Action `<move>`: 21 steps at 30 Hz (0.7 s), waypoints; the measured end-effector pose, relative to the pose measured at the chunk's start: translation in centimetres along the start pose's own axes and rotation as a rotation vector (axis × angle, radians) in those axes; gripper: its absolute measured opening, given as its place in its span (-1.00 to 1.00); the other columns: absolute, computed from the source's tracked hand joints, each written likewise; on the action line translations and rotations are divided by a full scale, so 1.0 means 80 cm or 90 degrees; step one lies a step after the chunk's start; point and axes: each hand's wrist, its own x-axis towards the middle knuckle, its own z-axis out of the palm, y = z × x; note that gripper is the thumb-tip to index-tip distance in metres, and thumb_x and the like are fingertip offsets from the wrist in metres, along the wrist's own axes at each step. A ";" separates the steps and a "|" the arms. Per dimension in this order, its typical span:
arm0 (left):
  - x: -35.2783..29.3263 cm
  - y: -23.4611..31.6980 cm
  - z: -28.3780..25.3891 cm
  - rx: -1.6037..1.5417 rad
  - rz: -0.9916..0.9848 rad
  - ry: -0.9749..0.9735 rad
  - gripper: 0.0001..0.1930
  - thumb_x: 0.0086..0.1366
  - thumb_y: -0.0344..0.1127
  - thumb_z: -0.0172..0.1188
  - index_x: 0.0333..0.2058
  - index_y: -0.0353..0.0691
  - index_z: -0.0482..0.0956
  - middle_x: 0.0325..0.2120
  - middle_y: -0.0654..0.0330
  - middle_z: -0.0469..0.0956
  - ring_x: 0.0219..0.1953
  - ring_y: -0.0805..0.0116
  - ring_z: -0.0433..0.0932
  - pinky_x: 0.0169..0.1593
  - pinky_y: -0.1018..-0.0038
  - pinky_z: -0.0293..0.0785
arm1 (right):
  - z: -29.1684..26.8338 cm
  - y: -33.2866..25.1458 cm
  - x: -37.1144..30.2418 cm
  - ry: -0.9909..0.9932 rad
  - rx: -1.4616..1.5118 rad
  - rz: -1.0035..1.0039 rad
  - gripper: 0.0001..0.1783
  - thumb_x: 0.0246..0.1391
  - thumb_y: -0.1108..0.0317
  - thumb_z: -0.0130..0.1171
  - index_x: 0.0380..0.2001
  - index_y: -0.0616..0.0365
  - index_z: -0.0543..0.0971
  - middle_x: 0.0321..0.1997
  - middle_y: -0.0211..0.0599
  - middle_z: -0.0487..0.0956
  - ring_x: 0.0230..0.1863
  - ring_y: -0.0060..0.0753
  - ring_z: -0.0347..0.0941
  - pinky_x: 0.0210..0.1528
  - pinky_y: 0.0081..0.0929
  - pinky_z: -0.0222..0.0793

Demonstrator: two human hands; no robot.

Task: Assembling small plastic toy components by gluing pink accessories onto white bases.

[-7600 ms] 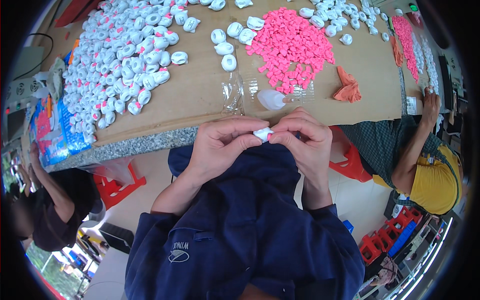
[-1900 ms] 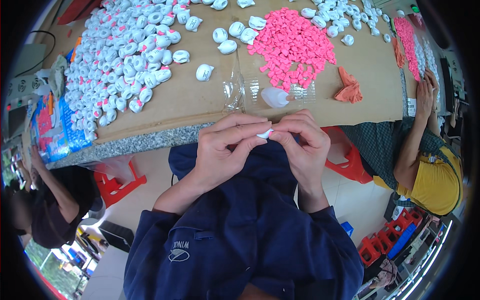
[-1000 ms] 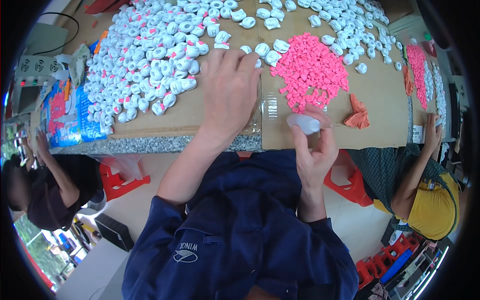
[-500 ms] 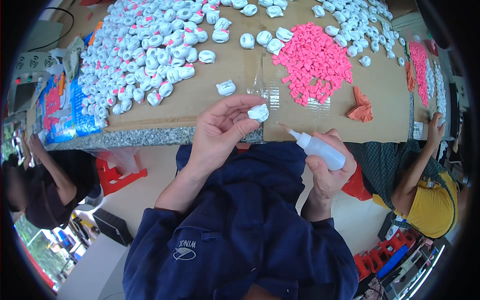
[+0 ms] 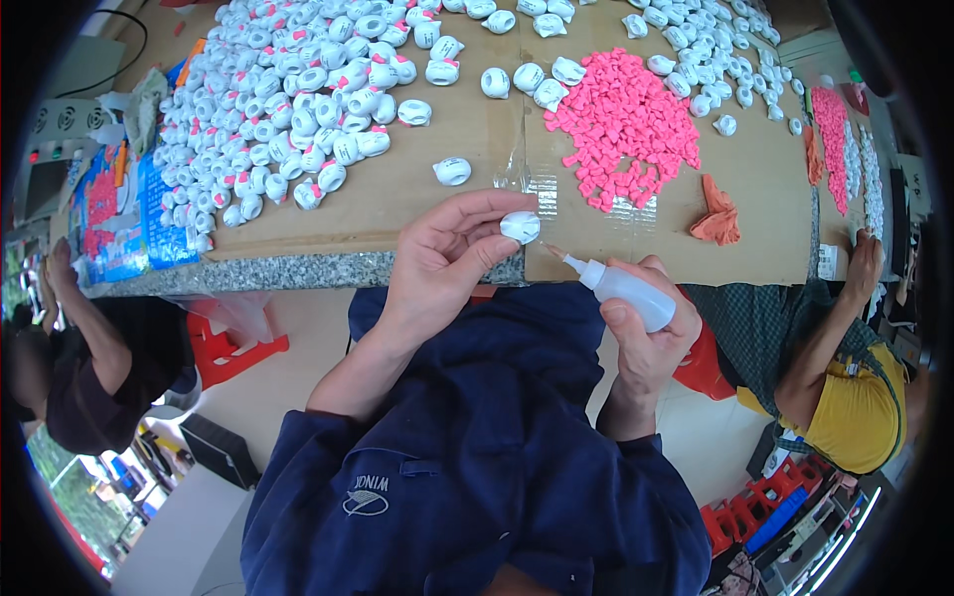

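Note:
Between the thumb and fingers of my left hand (image 5: 447, 256) is a small white rounded plastic piece (image 5: 520, 227) with little points on it. My right hand (image 5: 651, 333) wraps round a translucent squeeze bottle (image 5: 636, 296), tilted so that its thin nozzle tip points at the white piece. Tip and piece are close together; I cannot tell whether they touch. Just beyond my left hand, a single white piece with dark print (image 5: 452, 172) lies on the cardboard. A heap of small pink bow-shaped parts (image 5: 626, 129) lies beyond the bottle.
Many white pieces with pink bits (image 5: 298, 109) cover the table's left side; more white pieces (image 5: 696, 50) lie at the far right. A crumpled orange glove (image 5: 716, 213) rests on the cardboard (image 5: 775, 238). Co-workers sit left (image 5: 99, 368) and right (image 5: 845, 397). The granite edge (image 5: 328, 275) runs in front.
The white piece has turned in my left fingers and shifted slightly right. My right hand has brought the bottle a little to the left, nearer the piece.

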 end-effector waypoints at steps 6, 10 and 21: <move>0.002 -0.001 0.000 -0.012 -0.006 0.007 -0.68 0.15 -0.60 0.03 -0.08 -0.42 0.35 -0.12 0.09 0.44 -0.08 0.41 0.42 0.03 0.53 0.32 | -0.002 0.000 0.002 0.012 0.000 0.022 -0.63 -0.32 0.42 0.34 -0.36 0.38 0.55 -0.57 -0.32 0.50 -0.55 -0.55 0.24 -0.53 -0.65 0.14; 0.002 0.002 -0.001 0.003 -0.019 0.013 -0.67 0.14 -0.59 0.04 -0.08 -0.41 0.35 -0.13 0.10 0.45 -0.08 0.42 0.42 0.01 0.55 0.33 | -0.001 0.000 0.004 0.020 0.004 0.014 -0.64 -0.31 0.43 0.34 -0.36 0.38 0.55 -0.57 -0.32 0.50 -0.54 -0.55 0.26 -0.52 -0.66 0.14; 0.000 0.006 -0.002 -0.009 -0.049 0.017 -0.66 0.13 -0.57 0.08 -0.07 -0.40 0.36 -0.14 0.11 0.46 -0.11 0.45 0.43 -0.03 0.57 0.36 | -0.001 0.007 0.002 0.024 -0.007 -0.019 -0.62 -0.16 0.30 0.27 -0.33 0.43 0.53 -0.57 -0.39 0.40 -0.56 -0.66 0.21 -0.53 -0.75 0.03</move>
